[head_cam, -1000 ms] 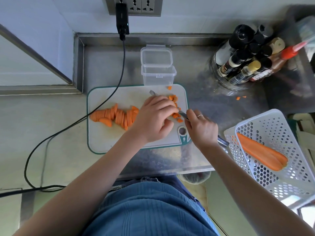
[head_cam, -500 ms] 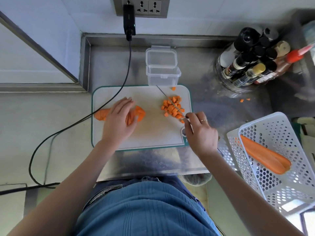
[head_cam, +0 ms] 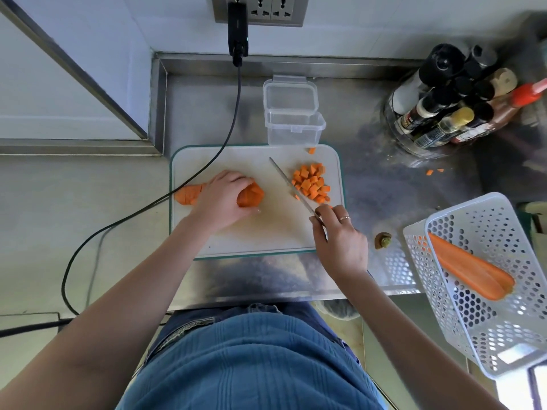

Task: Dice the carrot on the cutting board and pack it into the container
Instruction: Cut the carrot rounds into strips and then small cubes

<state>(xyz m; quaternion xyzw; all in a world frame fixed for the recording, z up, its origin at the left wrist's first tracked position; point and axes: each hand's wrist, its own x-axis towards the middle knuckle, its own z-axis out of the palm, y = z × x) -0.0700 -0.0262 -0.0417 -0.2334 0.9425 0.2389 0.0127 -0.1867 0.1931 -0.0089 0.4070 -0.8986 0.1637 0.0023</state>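
On the cutting board [head_cam: 236,238], diced cubes [head_cam: 312,182] piled, left hand [head_cam: 220,199] gripping uncut carrot slices [head_cam: 250,195], right hand [head_cam: 337,232] clutching knife [head_cam: 291,187], container [head_cam: 294,125] empty.

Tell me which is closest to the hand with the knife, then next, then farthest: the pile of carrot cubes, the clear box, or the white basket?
From the right hand, head view:
1. Pile of carrot cubes, just beyond its fingers on the cutting board.
2. White basket, to the hand's right on the counter.
3. Clear plastic container, behind the board, lid open.
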